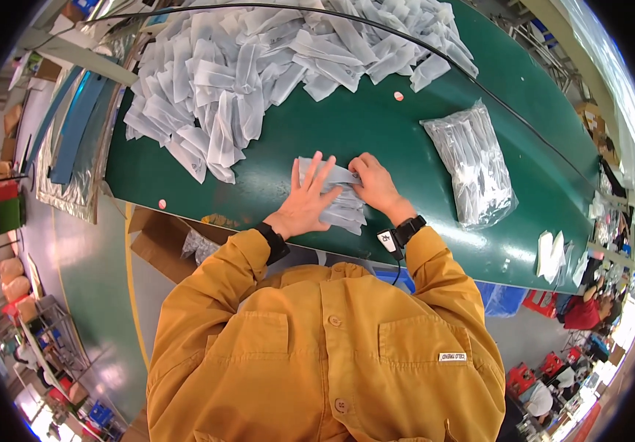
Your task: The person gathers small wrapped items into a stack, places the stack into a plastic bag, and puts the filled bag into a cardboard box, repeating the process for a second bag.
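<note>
A small stack of pale, frosted plastic packets lies on the green table close to its front edge. My left hand rests flat over the stack's left side, its fingers spread. At the right end of the uppermost packet, my right hand has its fingers curled in and closed on the packet's edge. What is inside the packets is too blurred to tell. A large heap of similar packets covers the far left and middle of the table.
To the right lies a clear bag filled with packets. White gloves sit near the table's right corner. A black cable arches over the table. Below the front edge stands an open cardboard box. A person in red is at the far right.
</note>
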{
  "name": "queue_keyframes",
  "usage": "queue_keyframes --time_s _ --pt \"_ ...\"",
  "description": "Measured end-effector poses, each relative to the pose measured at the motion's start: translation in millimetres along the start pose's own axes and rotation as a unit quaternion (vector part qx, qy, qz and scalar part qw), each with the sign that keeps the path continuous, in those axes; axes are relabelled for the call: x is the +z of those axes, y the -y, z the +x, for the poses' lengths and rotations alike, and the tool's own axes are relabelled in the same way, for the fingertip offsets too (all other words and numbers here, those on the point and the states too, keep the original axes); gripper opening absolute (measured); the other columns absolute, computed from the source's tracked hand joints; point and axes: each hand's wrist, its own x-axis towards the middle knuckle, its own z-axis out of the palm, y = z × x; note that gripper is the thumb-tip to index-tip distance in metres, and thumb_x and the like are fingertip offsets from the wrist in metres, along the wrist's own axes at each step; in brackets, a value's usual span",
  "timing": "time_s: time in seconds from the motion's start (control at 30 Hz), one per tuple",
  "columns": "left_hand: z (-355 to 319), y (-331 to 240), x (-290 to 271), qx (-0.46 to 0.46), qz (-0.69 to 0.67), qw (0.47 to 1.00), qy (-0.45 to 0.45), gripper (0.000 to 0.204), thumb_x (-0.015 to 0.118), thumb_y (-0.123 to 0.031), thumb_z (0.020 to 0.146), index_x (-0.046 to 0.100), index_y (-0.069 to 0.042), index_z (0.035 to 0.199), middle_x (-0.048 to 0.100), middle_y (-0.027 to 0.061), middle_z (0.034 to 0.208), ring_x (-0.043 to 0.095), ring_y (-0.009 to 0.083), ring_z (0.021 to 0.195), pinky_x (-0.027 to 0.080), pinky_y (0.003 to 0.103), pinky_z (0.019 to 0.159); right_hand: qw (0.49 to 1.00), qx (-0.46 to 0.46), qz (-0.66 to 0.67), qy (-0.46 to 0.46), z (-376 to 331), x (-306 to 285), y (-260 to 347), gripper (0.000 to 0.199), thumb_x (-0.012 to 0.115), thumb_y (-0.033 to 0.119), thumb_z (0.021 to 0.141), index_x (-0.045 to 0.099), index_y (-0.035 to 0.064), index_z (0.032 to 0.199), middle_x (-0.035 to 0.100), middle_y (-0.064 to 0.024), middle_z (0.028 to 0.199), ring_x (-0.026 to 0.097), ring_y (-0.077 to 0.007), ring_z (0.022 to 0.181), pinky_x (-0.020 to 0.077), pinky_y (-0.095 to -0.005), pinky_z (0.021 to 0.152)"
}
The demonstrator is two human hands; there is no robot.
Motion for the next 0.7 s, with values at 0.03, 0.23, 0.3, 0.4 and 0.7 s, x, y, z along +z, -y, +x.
queue_keyframes --time_s 0.03,0.23,0.3,0.4,0.7 --pt "4.4 3.3 -3.5 -0.003 -0.005 1.000 0.015 0.084 0.086 -0.027 0.053 0.051 -0.007 0.127 0.023 0.0179 0.149 0.019 0.0418 0.140 0.022 0.063 0.110 1.000 -0.011 0.002 0.012 -4.4 -0.6 -2.1 0.043 0.077 0.019 0.070 0.057 0.0065 0.106 0.054 -0.0125 0.102 0.055 -0.0325 0.099 0.0484 -0.0417 0.081" --pt "4.7 33.6 28.4 0.017 -0.105 0.994 0.034 0.088 0.086 -0.023 0.054 0.046 -0.008 0.131 0.018 0.0198 0.151 0.014 0.0445 0.141 0.024 0.057 0.113 0.995 -0.072 0.042 -0.056 -50.9 -4.3 48.0 0.080 0.083 0.031 0.065 0.048 0.0064 0.132 0.043 -0.0195 0.137 0.041 -0.0394 0.128 0.0398 -0.0459 0.105" --pt "8.8 30.3 33.5 0.043 -0.169 0.985 -0.010 0.095 0.087 -0.020 0.053 0.040 -0.010 0.136 0.020 0.0199 0.151 0.018 0.0455 0.139 0.026 0.055 0.113 0.997 -0.054 0.012 -0.058 -60.6 6.1 46.8 0.086 0.084 0.034 0.064 0.045 0.0067 0.135 0.039 -0.0208 0.140 0.037 -0.0412 0.131 0.0360 -0.0475 0.108" --pt "6.2 33.0 31.3 0.074 -0.194 0.978 -0.021 0.103 0.087 -0.016 0.053 0.033 -0.010 0.141 0.021 0.0200 0.149 0.022 0.0463 0.137 0.028 0.054 0.113 0.997 -0.027 -0.047 -0.053 -60.2 20.3 39.8 0.097 0.084 0.039 0.062 0.039 0.0072 0.142 0.030 -0.0234 0.148 0.029 -0.0449 0.136 0.0283 -0.0508 0.114" --pt "13.4 34.5 28.2 0.077 -0.136 0.987 0.034 0.102 0.084 -0.004 0.055 0.031 -0.003 0.142 0.030 0.0190 0.144 0.034 0.0421 0.130 0.035 0.049 0.108 0.991 -0.084 -0.047 -0.092 -52.2 32.6 28.7 0.084 0.083 0.028 0.064 0.045 0.0080 0.137 0.044 -0.0235 0.126 0.045 -0.0427 0.116 0.0382 -0.0523 0.099"
